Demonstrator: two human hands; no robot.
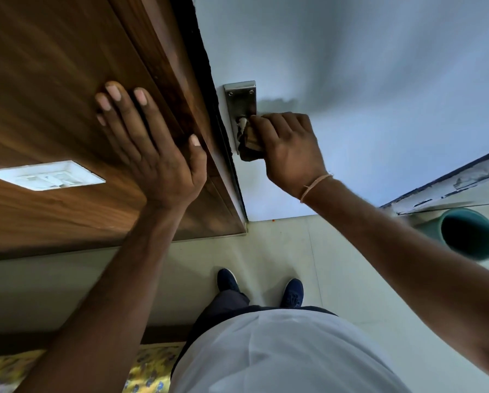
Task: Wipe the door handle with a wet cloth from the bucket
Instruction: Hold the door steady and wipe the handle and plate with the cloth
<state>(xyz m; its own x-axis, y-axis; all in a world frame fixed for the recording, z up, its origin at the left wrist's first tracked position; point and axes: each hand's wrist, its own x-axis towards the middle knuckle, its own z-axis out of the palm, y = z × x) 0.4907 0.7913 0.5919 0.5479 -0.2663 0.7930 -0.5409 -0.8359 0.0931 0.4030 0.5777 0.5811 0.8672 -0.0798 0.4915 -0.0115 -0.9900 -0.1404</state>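
Wiping is underway: the right hand clutches a bunched cloth against the door handle on the pale door; the left hand lies spread flat on the wooden panel; the bucket stands on the floor, well apart.

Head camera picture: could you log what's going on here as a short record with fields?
activity: wiping a door handle
right hand: closed on a dark cloth, pressing it on the handle
handle: covered by cloth and hand; only its metal plate shows
left hand: flat, fingers spread, on the wooden panel
door: pale, with a grey smear beside the plate
bucket: teal, on the floor at the person's right
wrist: thin band on the right wrist
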